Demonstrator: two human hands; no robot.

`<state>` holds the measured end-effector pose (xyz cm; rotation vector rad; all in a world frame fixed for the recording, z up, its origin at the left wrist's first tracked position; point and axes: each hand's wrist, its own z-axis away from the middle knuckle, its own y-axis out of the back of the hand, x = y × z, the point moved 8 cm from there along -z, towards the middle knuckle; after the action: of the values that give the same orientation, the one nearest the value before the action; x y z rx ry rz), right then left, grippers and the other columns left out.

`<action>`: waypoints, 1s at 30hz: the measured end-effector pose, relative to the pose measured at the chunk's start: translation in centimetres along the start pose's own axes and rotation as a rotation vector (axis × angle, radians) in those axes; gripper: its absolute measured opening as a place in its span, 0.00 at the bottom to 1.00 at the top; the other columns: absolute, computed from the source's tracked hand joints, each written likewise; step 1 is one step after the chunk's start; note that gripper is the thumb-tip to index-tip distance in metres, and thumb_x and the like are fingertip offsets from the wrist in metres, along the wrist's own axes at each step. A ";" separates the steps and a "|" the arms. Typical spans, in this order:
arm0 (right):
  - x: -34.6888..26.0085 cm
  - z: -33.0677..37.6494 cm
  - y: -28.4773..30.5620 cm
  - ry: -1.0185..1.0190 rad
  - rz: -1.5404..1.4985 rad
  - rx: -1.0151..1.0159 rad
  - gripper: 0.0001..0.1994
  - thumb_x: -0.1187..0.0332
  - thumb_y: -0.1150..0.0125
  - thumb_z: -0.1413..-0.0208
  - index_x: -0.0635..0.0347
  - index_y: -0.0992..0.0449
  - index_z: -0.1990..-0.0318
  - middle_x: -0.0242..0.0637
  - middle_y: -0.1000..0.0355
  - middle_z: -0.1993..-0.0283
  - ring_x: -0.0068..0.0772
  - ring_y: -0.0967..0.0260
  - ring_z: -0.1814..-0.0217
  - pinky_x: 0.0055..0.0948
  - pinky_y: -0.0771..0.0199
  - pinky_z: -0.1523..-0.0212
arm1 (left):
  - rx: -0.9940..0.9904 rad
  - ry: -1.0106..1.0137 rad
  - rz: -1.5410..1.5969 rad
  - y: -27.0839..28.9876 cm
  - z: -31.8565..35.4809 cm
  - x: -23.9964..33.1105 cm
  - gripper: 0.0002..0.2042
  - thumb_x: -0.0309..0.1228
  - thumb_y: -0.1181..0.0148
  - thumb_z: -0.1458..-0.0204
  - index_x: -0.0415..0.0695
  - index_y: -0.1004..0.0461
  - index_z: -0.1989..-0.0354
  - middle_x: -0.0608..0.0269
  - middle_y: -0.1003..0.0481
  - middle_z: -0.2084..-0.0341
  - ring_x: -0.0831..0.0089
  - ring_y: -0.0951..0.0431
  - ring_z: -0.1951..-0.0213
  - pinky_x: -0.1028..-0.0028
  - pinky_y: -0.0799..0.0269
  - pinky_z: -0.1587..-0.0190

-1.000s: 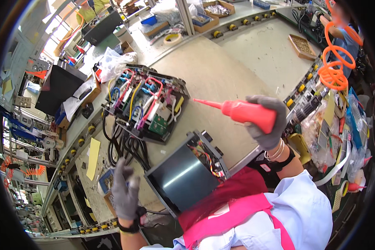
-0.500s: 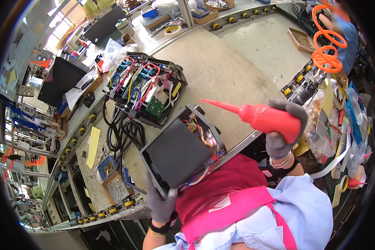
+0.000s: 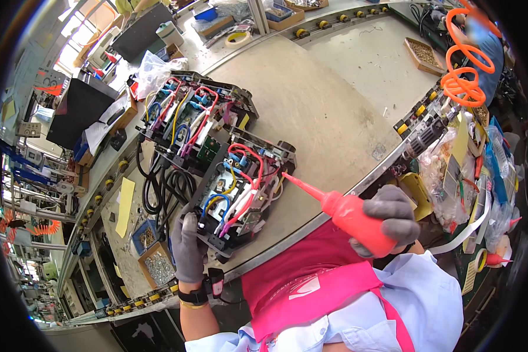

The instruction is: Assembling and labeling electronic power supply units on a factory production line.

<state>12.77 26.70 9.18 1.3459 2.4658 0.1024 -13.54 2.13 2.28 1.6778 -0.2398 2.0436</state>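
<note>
My right hand [image 3: 393, 220], in a grey glove, is wrapped round a red squeeze bottle [image 3: 358, 218] with a long pointed nozzle. Its tip lies over the right edge of an open black electronic unit [image 3: 240, 196]; whether it touches cannot be seen. This unit rests on the bench with its red, blue, yellow and white wires and boards facing up. My gloved left hand [image 3: 189, 249] grips its near left corner, thumb on top, other fingers partly hidden. Directly behind stands a second open wired unit [image 3: 196, 114], close against the first.
Black cables [image 3: 170, 188] lie coiled left of the units. Small parts boxes [image 3: 158, 264] and a yellow paper strip [image 3: 125, 208] are farther left. An orange coiled hose [image 3: 466, 70] hangs at the right, above bagged materials [image 3: 446, 182]. A roller track [image 3: 419, 114] edges the bench.
The near unit has turned over from its flat dark panel to its wired side and now sits by the second unit. The red bottle has come nearer to me, its nozzle now at the unit's edge.
</note>
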 end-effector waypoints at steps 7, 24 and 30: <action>0.0 -0.2 -2.8 0.011 0.100 -0.115 0.25 0.71 0.25 0.64 0.47 0.33 0.57 0.37 0.27 0.52 0.29 0.32 0.70 0.27 0.32 0.73 | 0.027 -0.066 0.039 0.3 -0.4 -0.3 0.22 0.45 0.51 0.39 0.37 0.31 0.47 0.71 0.29 0.72 0.88 0.33 0.75 0.86 0.42 0.77; 2.9 -1.8 -10.4 0.083 0.193 -0.179 0.23 0.72 0.32 0.64 0.55 0.27 0.55 0.41 0.26 0.51 0.32 0.31 0.71 0.29 0.30 0.71 | 0.055 -0.129 0.026 0.8 -0.4 -1.0 0.25 0.44 0.50 0.38 0.34 0.35 0.42 0.64 0.29 0.59 0.79 0.30 0.60 0.80 0.34 0.57; 3.7 -1.2 -10.6 0.069 0.155 -0.241 0.24 0.72 0.32 0.65 0.56 0.27 0.54 0.44 0.27 0.49 0.35 0.31 0.69 0.31 0.29 0.69 | 0.033 -0.135 0.103 0.2 -0.1 -0.5 0.24 0.42 0.51 0.37 0.34 0.35 0.42 0.66 0.31 0.62 0.83 0.33 0.65 0.83 0.36 0.64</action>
<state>1.98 23.98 7.09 1.4441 2.3105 0.4747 -13.67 1.92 1.77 1.8615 -0.3460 2.0190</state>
